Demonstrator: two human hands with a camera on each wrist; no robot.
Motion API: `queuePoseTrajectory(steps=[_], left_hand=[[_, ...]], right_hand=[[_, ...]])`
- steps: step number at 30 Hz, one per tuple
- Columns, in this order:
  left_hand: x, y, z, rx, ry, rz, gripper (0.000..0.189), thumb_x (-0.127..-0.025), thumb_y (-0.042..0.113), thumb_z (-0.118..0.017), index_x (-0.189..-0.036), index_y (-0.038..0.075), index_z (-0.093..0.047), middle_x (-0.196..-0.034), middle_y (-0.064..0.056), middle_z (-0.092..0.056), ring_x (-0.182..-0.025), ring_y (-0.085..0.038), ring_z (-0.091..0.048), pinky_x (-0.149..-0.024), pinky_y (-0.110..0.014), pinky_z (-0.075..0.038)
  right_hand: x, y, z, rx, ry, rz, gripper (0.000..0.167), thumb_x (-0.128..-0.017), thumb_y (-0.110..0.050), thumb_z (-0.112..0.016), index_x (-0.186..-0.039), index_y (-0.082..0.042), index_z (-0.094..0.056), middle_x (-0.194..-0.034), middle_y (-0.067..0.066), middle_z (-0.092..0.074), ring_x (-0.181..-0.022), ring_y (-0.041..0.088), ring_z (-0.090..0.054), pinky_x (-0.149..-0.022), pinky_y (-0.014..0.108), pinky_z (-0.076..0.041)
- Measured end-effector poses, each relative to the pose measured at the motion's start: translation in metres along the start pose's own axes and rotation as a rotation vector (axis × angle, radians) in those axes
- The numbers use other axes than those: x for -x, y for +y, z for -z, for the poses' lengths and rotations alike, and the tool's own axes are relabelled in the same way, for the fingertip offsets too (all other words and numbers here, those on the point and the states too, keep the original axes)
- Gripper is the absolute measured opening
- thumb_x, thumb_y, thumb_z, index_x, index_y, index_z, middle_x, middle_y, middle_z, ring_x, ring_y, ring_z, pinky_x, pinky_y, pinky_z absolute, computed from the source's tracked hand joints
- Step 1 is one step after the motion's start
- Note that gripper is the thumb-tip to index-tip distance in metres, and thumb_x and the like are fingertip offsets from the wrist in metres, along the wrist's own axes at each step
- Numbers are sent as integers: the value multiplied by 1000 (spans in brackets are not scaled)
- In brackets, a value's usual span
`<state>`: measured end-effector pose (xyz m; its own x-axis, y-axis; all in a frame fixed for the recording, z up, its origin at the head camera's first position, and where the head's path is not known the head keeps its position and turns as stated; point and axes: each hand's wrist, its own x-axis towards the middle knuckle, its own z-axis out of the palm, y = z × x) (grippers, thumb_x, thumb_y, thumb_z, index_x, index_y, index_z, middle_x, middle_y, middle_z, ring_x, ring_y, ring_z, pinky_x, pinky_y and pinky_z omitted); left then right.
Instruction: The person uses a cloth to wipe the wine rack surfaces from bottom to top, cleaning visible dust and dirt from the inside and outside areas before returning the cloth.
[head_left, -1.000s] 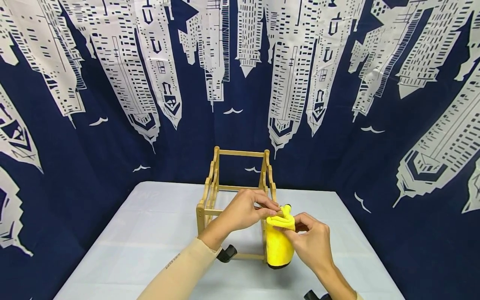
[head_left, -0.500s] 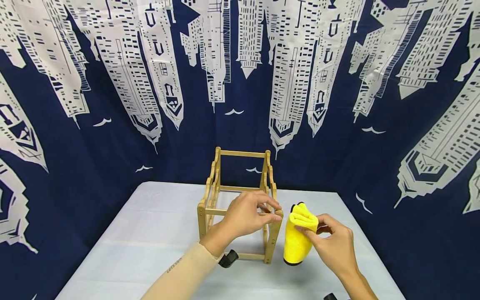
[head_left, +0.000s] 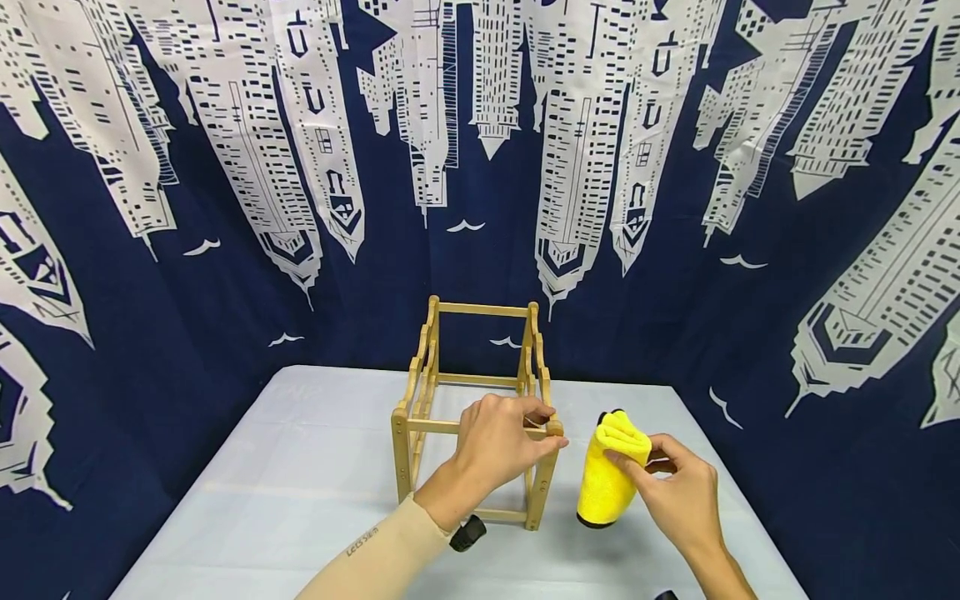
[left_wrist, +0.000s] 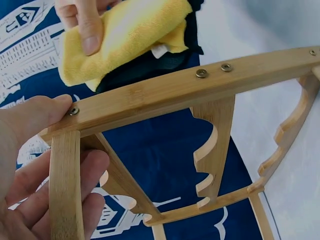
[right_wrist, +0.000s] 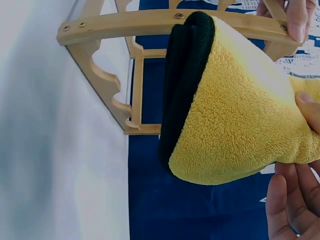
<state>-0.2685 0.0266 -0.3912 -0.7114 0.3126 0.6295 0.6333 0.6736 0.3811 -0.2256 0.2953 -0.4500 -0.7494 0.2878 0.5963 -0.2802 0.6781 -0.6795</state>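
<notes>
A light wooden rack with scalloped rails stands on the table. My left hand grips its near right top corner; in the left wrist view the thumb presses the outer face by a screw while the fingers curl behind the corner. To the right of the rack, my right hand pinches a folded yellow cloth with dark edging by its upper end. The cloth hangs down, slightly tilted, apart from the rack in the head view. In the right wrist view, its dark-edged lower end overlaps the wooden post.
A pale cloth covers the table. Behind it hangs a dark blue curtain printed with white buildings and birds. Black camera mounts sit at the wrists.
The yellow cloth has moved right, away from the rack's near right corner, in my right hand. My left hand has gone from touching the cloth to gripping that corner.
</notes>
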Motion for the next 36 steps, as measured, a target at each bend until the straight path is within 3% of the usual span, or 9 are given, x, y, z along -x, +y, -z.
queuePoseTrajectory(steps=[9,26,31,36], left_hand=[[4,-2,7,67,-22,-17,32,-85,37,-107,-110,23,-93,-101,11,-91,-87,-2,-85,-69,-14,-57],[19,-17,31,204,-109,-57,29,-86,25,-104,-111,17,-93,-105,8,-91,-89,-2,-84,-75,-12,-59],[21,-24,34,214,-112,-91,28,-84,23,-103,-110,18,-93,-103,9,-91,-88,-2,-83,-74,-10,-58],[25,-33,41,281,-140,-121,28,-85,16,-101,-112,13,-93,-103,5,-90,-90,-1,-83,-79,-10,-62]], right_hand=[[6,9,-5,25,-7,-16,30,-79,-13,-110,-93,-18,-84,-91,-1,-85,-78,-5,-69,-75,9,-59],[6,14,-7,9,-18,-29,28,-81,-16,-109,-96,-17,-86,-93,1,-86,-78,-7,-69,-75,7,-59],[6,15,-4,6,1,-5,29,-79,-12,-109,-98,-15,-87,-95,3,-86,-79,-9,-67,-76,4,-58],[3,17,-2,6,14,-4,30,-78,-8,-109,-99,-12,-87,-94,-2,-85,-79,-10,-67,-76,4,-58]])
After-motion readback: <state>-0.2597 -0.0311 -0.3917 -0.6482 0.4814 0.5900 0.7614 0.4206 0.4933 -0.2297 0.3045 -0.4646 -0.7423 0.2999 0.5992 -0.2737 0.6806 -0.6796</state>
